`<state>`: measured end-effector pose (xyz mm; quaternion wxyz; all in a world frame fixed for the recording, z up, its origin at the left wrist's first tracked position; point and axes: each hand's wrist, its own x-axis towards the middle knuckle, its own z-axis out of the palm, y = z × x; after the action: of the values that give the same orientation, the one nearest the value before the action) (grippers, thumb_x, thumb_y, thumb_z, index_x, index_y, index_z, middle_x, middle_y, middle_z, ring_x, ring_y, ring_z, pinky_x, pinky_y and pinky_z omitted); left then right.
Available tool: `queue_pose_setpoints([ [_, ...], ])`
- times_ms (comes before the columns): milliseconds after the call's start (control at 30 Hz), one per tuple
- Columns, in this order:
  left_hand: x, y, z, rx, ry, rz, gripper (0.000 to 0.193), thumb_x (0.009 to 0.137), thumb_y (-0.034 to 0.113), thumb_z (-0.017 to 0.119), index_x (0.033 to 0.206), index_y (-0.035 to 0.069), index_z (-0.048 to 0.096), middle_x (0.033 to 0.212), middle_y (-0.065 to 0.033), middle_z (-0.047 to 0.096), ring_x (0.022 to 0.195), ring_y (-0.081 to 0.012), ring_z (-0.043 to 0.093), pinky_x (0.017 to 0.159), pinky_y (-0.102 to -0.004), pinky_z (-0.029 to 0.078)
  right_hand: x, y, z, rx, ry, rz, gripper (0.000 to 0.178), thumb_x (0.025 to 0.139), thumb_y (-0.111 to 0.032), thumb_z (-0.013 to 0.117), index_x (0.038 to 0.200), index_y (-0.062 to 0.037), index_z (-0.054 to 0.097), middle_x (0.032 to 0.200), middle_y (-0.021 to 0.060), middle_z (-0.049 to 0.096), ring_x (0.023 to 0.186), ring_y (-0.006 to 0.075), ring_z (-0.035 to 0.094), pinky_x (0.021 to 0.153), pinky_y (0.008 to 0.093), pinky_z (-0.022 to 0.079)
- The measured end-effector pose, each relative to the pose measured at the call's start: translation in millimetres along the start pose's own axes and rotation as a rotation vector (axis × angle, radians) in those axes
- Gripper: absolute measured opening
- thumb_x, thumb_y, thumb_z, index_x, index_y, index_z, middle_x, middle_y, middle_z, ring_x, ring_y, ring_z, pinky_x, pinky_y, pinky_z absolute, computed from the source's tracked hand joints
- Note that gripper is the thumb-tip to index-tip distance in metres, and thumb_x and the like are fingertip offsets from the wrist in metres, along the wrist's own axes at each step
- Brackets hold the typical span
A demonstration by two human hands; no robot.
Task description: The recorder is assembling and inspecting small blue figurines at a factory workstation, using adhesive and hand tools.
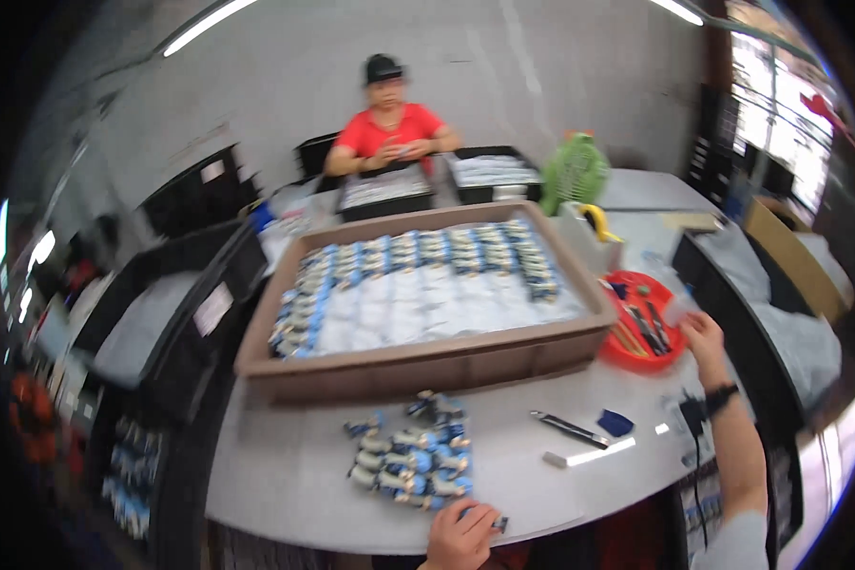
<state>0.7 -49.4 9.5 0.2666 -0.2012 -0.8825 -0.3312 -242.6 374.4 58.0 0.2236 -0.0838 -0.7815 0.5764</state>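
Observation:
My left hand is closed at the table's near edge, and a small dark piece sticks out by its fingertips. Just beyond it lies a pile of small blue, grey and black figurines. My right hand is raised at the right rim of a red basket, its fingers closed on a small whitish piece, blurred. Inside the basket are several tools with dark handles. Between the hands, a utility knife, a dark blue scrap and a small grey block rest on the table.
A brown tray with rows of figurines fills the middle of the table. Black crates flank it on both sides. Behind stand a green fan and a white container. Across the table sits a co-worker in red.

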Motion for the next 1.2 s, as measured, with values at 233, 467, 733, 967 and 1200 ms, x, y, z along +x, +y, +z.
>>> queue_pose_setpoints([
  [233, -4, -4, 5, -0.187, 0.063, -0.049, 0.029, 0.066, 0.007, 0.066, 0.095, 0.005, 0.059, 0.095, -0.004, 0.058, 0.1, -0.0249, 0.051, 0.08, -0.0367, 0.043, -206, -49, 51, 0.093, -0.496, -0.13, 0.024, 0.085, -0.013, 0.056, 0.106, -0.0022, 0.053, 0.085, 0.0038, 0.056, 0.069, 0.0097, 0.053, 0.057, 0.0182, 0.042],
  [467, -14, -11, 11, -0.434, 0.13, -0.152, 0.026, 0.063, -0.001, 0.067, 0.088, 0.0, 0.06, 0.09, -0.0069, 0.06, 0.095, -0.0262, 0.052, 0.082, -0.0358, 0.043, -310, -69, 127, 0.218, -0.811, -0.463, 0.035, 0.08, -0.002, 0.062, 0.114, 0.0019, 0.052, 0.11, 0.0099, 0.055, 0.096, 0.0186, 0.052, 0.081, 0.0284, 0.044],
  [733, -12, -15, 15, -0.431, 0.117, -0.109, 0.023, 0.063, 0.0, 0.065, 0.085, 0.001, 0.06, 0.09, -0.0072, 0.061, 0.095, -0.0263, 0.052, 0.083, -0.0359, 0.041, -318, -49, 139, 0.28, -0.733, -0.281, 0.027, 0.084, -0.001, 0.059, 0.11, 0.0033, 0.054, 0.102, 0.0094, 0.056, 0.088, 0.0169, 0.055, 0.077, 0.0258, 0.046],
  [967, -13, -12, 14, -0.388, 0.084, -0.082, 0.02, 0.062, 0.001, 0.065, 0.082, 0.003, 0.06, 0.088, -0.0048, 0.061, 0.095, -0.025, 0.052, 0.085, -0.0369, 0.039, -312, -47, 136, 0.16, -0.778, -0.421, 0.023, 0.085, -0.002, 0.058, 0.107, 0.0027, 0.055, 0.106, 0.0093, 0.054, 0.088, 0.0179, 0.055, 0.077, 0.0261, 0.045],
  [1200, -13, -8, 14, -0.368, 0.079, -0.099, 0.019, 0.063, 0.002, 0.065, 0.081, 0.003, 0.06, 0.087, -0.0046, 0.061, 0.095, -0.0249, 0.052, 0.085, -0.0361, 0.04, -311, -36, 137, 0.207, -0.771, -0.433, 0.022, 0.085, 0.0, 0.057, 0.106, 0.0043, 0.054, 0.112, 0.0107, 0.051, 0.092, 0.0188, 0.055, 0.075, 0.027, 0.047],
])
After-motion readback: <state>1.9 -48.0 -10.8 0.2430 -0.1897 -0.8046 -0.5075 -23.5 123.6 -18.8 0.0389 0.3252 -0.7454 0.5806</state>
